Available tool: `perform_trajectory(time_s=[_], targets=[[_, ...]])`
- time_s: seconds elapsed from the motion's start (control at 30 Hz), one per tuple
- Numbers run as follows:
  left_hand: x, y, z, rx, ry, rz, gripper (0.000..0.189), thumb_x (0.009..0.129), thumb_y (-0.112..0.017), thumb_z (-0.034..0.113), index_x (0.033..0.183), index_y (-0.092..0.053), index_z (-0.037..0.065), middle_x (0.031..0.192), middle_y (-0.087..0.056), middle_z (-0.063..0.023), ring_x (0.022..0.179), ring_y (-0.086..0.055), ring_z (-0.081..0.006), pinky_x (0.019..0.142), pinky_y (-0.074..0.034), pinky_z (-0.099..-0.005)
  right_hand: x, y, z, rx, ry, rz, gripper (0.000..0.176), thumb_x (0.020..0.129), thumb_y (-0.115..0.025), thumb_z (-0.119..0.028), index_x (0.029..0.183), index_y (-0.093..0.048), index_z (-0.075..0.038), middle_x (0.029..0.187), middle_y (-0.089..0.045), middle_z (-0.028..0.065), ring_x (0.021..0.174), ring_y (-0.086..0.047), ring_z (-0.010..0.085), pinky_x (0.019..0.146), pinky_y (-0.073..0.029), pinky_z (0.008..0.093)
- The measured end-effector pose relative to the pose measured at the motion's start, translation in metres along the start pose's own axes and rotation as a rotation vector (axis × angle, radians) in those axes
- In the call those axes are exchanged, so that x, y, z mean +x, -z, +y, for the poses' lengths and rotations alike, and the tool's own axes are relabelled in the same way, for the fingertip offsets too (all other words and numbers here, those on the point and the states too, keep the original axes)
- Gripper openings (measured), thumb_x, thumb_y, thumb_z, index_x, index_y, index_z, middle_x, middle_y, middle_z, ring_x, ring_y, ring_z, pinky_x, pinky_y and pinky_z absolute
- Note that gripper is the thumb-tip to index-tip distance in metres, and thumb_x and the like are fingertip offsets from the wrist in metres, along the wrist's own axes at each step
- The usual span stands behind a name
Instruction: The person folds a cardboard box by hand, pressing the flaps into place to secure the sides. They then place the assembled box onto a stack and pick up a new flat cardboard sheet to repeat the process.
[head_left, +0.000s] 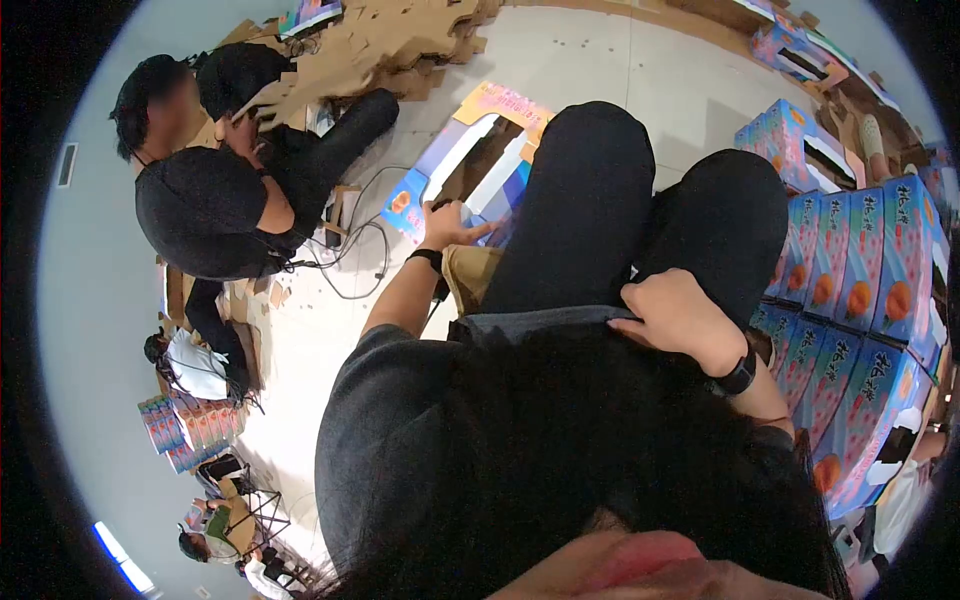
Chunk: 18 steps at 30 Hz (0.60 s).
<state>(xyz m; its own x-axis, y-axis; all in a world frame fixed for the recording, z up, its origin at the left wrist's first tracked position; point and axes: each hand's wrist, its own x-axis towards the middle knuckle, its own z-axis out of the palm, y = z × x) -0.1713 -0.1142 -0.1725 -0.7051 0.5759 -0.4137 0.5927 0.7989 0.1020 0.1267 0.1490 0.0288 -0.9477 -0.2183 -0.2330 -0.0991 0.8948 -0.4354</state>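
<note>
A colourful printed carton with a long cut-out opening stands on the floor beside my left knee. My left hand grips its near end, thumb and fingers spread apart over the corner. Part of the carton is hidden behind my leg. In my lap, my right hand is closed at the grey hem of my shirt, its fingers pinching the cloth. Both wrists wear dark bands.
Stacked peach-printed cartons rise close on my right. A person in dark clothes sits to the left near cables. Flattened cardboard lies ahead. Other people and carton stacks are farther back on the left.
</note>
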Motion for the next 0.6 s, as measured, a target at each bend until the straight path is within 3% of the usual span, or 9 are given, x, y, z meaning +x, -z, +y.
perform_trajectory(time_s=[0.1,0.23,0.33,0.43,0.53,0.57,0.6], targets=[[-0.008,0.013,0.009,-0.125,-0.018,0.335,0.089,0.063,-0.057,0.084,0.094,-0.069,0.001,0.095,-0.069,-0.0206,0.100,-0.063,-0.0338,0.105,-0.023,-0.0516,-0.001,-0.002,-0.002,-0.009,-0.027,-0.017,0.040,0.084,-0.066,-0.041,0.070,-0.061,-0.004,0.060,-0.059,0.0141,0.060,-0.062,0.0346,0.059,-0.048,0.0427],[-0.004,0.062,0.020,-0.170,0.063,0.307,0.092,0.066,-0.054,0.084,0.104,-0.069,0.001,0.101,-0.069,-0.0212,0.105,-0.062,-0.0324,0.104,-0.026,-0.0512,-0.005,-0.004,-0.003,-0.044,-0.048,-0.028,0.039,0.083,-0.067,-0.041,0.069,-0.060,-0.005,0.060,-0.059,0.0125,0.061,-0.062,0.0341,0.059,-0.048,0.0425],[0.004,0.103,0.016,-0.223,0.121,0.405,0.093,0.066,-0.055,0.084,0.108,-0.069,0.002,0.103,-0.069,-0.0205,0.109,-0.061,-0.0327,0.104,-0.026,-0.0470,-0.010,0.000,-0.008,-0.127,-0.062,-0.070,0.036,0.083,-0.064,-0.041,0.079,-0.067,-0.006,0.069,-0.065,0.0146,0.069,-0.066,0.0339,0.066,-0.051,0.0434],[-0.001,0.159,0.030,-0.278,0.096,0.789,0.089,0.067,-0.060,0.081,0.106,-0.069,0.001,0.100,-0.069,-0.0213,0.105,-0.061,-0.0349,0.103,-0.027,-0.0476,-0.025,-0.003,-0.014,-0.107,0.011,0.138,0.037,0.081,-0.068,-0.039,0.069,-0.058,-0.006,0.060,-0.058,0.0116,0.062,-0.060,0.0313,0.058,-0.045,0.0383],[-0.040,0.227,0.066,-0.256,0.024,1.005,0.083,0.070,-0.060,0.077,0.101,-0.069,0.001,0.093,-0.070,-0.0207,0.098,-0.062,-0.0337,0.100,-0.028,-0.0477,-0.035,0.015,-0.034,0.151,-0.023,0.307,0.036,0.079,-0.071,-0.037,0.069,-0.056,-0.006,0.059,-0.054,0.0101,0.059,-0.058,0.0290,0.060,-0.044,0.0334],[-0.060,0.247,0.082,-0.291,-0.027,1.065,0.082,0.071,-0.060,0.076,0.100,-0.069,0.000,0.093,-0.070,-0.0206,0.097,-0.062,-0.0332,0.100,-0.028,-0.0473,-0.039,0.030,-0.045,0.146,-0.039,0.401,0.029,0.079,-0.074,-0.031,0.081,-0.060,-0.006,0.066,-0.055,0.0055,0.064,-0.058,0.0218,0.064,-0.044,0.0306],[-0.079,0.263,0.097,-0.324,-0.078,1.128,0.080,0.072,-0.060,0.075,0.099,-0.069,0.000,0.092,-0.070,-0.0206,0.096,-0.062,-0.0327,0.099,-0.027,-0.0468,-0.039,0.035,-0.050,0.227,-0.035,0.544,0.032,0.079,-0.075,-0.031,0.091,-0.060,-0.006,0.075,-0.058,0.0078,0.072,-0.060,0.0227,0.067,-0.045,0.0320]])
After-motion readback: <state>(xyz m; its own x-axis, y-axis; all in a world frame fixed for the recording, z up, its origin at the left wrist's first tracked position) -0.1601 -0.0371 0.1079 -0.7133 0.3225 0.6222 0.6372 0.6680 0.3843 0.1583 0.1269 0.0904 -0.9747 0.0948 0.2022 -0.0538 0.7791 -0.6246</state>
